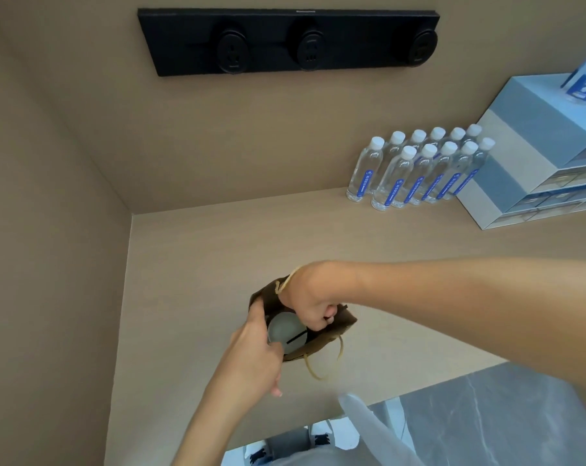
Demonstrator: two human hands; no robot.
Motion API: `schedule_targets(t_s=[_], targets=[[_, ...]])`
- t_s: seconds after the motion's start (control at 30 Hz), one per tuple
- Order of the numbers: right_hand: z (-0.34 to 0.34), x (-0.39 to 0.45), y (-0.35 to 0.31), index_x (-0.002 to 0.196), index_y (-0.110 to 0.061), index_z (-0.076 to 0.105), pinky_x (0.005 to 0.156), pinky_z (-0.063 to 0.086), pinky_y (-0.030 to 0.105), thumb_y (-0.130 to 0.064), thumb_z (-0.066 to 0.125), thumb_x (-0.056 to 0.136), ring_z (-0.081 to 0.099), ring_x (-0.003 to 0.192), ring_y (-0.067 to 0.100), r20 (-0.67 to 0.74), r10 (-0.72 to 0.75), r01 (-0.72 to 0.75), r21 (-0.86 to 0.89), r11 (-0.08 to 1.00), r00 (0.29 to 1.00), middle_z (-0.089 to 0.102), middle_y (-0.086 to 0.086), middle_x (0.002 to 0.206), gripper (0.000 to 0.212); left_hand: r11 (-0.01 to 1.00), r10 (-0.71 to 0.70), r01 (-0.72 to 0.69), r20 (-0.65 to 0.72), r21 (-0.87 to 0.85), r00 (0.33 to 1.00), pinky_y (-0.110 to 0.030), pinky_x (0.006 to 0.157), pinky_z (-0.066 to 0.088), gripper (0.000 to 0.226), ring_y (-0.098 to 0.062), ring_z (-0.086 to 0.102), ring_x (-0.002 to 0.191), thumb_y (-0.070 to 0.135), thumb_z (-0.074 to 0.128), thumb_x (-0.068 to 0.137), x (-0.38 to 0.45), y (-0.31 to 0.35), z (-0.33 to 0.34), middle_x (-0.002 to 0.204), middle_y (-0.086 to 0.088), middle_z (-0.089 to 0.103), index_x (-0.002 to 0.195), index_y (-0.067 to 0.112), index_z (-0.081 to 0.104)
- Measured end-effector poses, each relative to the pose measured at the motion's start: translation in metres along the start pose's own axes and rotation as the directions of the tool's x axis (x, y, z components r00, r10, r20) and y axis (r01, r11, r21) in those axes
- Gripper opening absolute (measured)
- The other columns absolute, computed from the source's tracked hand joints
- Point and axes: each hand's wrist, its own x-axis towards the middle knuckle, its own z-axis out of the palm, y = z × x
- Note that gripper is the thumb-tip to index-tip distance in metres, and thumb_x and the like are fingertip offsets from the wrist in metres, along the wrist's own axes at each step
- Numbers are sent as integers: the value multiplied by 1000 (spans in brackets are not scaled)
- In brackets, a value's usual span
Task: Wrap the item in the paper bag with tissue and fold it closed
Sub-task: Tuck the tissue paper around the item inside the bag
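Observation:
A small dark brown paper bag with tan rope handles stands on the beige counter, near its front edge. Inside its open mouth lies a pale grey rounded item; whether that is tissue or the item itself I cannot tell. My left hand holds the bag's left rim, fingers along the side. My right hand reaches in from the right, its fingers curled shut on the bag's upper edge at the middle of the mouth. One handle loops forward below the bag, the other lies over my right wrist.
Several clear water bottles stand at the back right beside stacked blue-grey boxes. A black socket strip is fixed on the back wall. A side wall closes the left. Grey marbled floor lies below the counter edge.

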Motion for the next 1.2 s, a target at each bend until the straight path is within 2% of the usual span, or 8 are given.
schedule_targets(t_s=[0.2, 0.3, 0.47, 0.6, 0.8, 1.0, 1.07, 1.2], targets=[[12, 14, -9, 105, -2, 65, 22, 33, 11, 4, 52, 86, 45, 45, 15, -155, -27, 38, 70, 997, 988, 50, 6, 63, 24, 1000, 2, -2, 13, 15, 1000, -22, 36, 50, 74, -21, 65, 33, 2, 35, 81, 9, 1, 3, 96, -18, 60, 139, 46, 25], [26, 37, -13, 126, 0, 54, 44, 43, 22, 0, 49, 93, 49, 56, 18, -202, -28, 77, 240, 968, 979, 50, 7, 74, 34, 999, -26, 25, 21, 33, 999, -21, 37, 50, 79, -19, 65, 34, 5, 36, 80, 11, -1, 4, 111, -24, 62, 142, 50, 19], [39, 63, -20, 128, -6, 53, 79, 44, 33, -8, 54, 91, 59, 110, 29, -286, 52, 87, 452, 888, 957, 59, 13, 126, 37, 998, -29, 29, 9, 62, 1000, -19, 41, 51, 79, -19, 66, 36, 8, 37, 80, 13, 0, 1, 115, -22, 60, 141, 53, 15], [39, 69, -21, 123, -4, 56, 71, 45, 33, -6, 53, 90, 61, 95, 30, -313, 71, 107, 516, 850, 947, 62, 15, 117, 34, 997, -44, 45, -3, 61, 999, -14, 39, 48, 77, -17, 66, 36, 8, 38, 83, 10, 2, -4, 116, -28, 63, 142, 52, 15], [38, 64, -18, 123, -3, 55, 86, 48, 38, -8, 53, 91, 60, 107, 32, -286, 104, 80, 565, 821, 953, 60, 17, 121, 33, 1000, -1, 2, -39, 20, 999, -11, 41, 47, 74, -16, 65, 37, 6, 41, 85, 9, 2, -4, 74, -22, 69, 147, 44, 22], [27, 1, 4, 94, -5, 61, 53, 43, 30, -2, 48, 91, 56, 68, 26, -436, -128, 266, 272, 925, 891, 57, 9, 75, 14, 999, 48, -50, -71, -20, 996, -12, 44, 48, 70, -10, 63, 50, 7, 46, 89, 4, 1, -8, 85, -10, 67, 149, 39, 28], [39, -32, 23, 87, -10, 62, 58, 46, 33, -3, 43, 90, 57, 68, 24, -595, -162, 438, 353, 827, 787, 61, 8, 77, 20, 994, 104, -108, -126, -24, 987, -18, 54, 53, 69, -17, 61, 64, 13, 50, 90, 1, -2, -10, 110, -8, 67, 143, 50, 29], [103, -61, 57, 92, -10, 66, 55, 51, 25, 9, 40, 93, 58, 57, 12, -704, 367, 716, 686, 130, 608, 69, 4, 77, 33, 983, 160, -176, -231, -46, 960, -30, 69, 59, 63, -15, 64, 65, 34, 55, 91, -1, -11, -14, 120, 32, 50, 136, 64, 23]])
